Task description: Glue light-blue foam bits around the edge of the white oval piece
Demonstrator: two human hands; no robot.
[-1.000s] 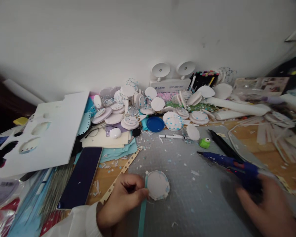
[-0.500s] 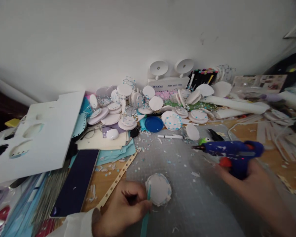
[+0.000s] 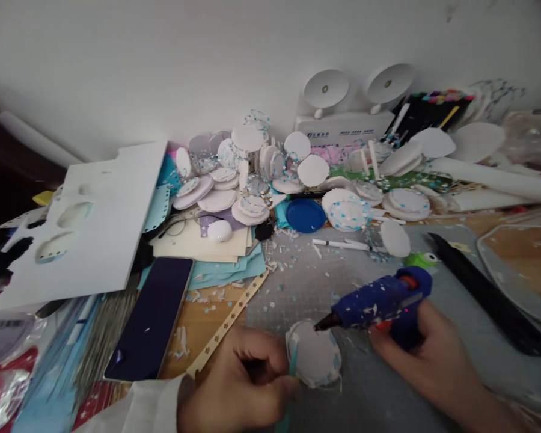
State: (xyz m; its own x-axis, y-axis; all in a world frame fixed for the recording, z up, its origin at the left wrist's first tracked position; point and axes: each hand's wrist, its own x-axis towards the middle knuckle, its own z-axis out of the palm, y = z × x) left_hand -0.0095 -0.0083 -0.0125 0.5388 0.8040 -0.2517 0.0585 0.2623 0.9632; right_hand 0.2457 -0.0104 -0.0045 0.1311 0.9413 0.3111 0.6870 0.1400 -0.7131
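A blue glue gun is gripped in my right hand, its dark nozzle pointing left over the upper edge of a round white disc. That disc lies on the grey cutting mat, its rim dotted with light blue bits. My left hand pinches a thin teal strip between thumb and finger. The strip's upper end lies over the disc's left side. Whether the nozzle touches the disc I cannot tell.
A phone and a cream ruler-like strip with cut-outs lie left. Behind are a blue lid, a white pen and piled white discs. A black utility knife lies right.
My right hand has brought the glue gun left and down, its nozzle now above the disc. The black knife shows more fully. My left hand still pinches the strip; the view has shifted.
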